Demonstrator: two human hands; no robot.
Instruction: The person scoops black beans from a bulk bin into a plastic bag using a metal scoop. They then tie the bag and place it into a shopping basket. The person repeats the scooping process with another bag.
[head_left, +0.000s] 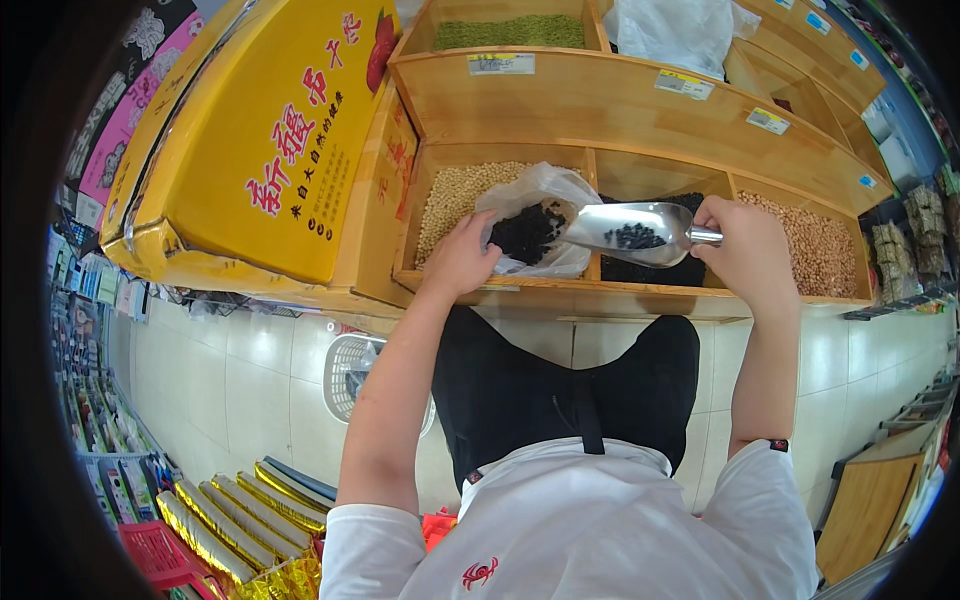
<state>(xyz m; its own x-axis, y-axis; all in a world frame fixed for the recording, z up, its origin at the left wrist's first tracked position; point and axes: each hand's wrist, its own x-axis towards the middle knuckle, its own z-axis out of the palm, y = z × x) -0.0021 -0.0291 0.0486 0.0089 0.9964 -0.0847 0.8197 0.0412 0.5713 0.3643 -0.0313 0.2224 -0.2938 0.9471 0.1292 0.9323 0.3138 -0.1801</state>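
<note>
My right hand (739, 244) grips the handle of a metal scoop (637, 225), which holds a small heap of black beans (634, 237). The scoop's tip reaches over the rim of a clear plastic bag (574, 199) with more black beans (527, 231) in it. My left hand (463, 251) holds the bag's left edge. The bag rests on pale round beans (442, 199) in the left compartment of a wooden bin (525, 289). Black beans (652, 271) lie in the middle compartment, below the scoop.
Pinkish-brown nuts or beans (814, 244) fill the right compartment. A higher wooden tier holds green beans (510, 32) and a plastic bag (671, 34). A large yellow carton (277, 135) stands at the left. On the floor sits a white basket (337, 379).
</note>
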